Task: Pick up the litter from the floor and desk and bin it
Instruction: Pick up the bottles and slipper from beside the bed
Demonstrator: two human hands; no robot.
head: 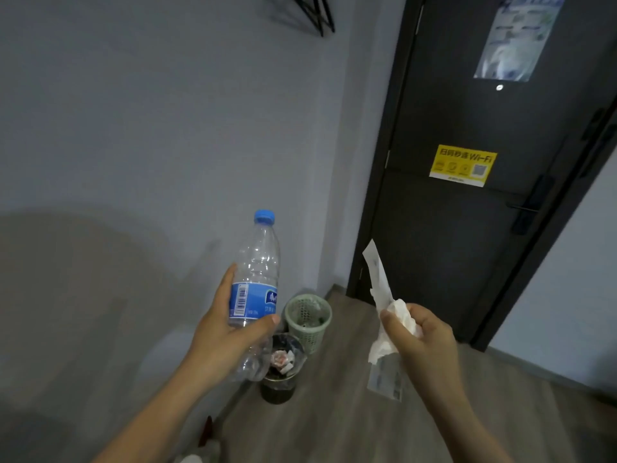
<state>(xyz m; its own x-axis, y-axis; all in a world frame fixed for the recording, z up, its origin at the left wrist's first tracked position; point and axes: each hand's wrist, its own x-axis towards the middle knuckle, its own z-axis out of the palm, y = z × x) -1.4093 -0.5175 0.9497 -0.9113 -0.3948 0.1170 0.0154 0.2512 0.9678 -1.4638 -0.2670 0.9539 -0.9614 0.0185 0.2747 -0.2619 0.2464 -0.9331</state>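
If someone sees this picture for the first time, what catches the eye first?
The left hand holds a clear water bottle, blue-capped, at the centre; the right hand grips crumpled tissue and paper slips. Beneath them stand a green mesh basket and a dark bin holding litter.

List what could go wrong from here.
1. The right hand pinches a tissue with loose paper slips sticking out above and below; one could slide free and land on the floor.
2. The bottle in the left hand is tall next to the small green basket and the dark bin, which already holds litter; it might bounce off or tip one over.
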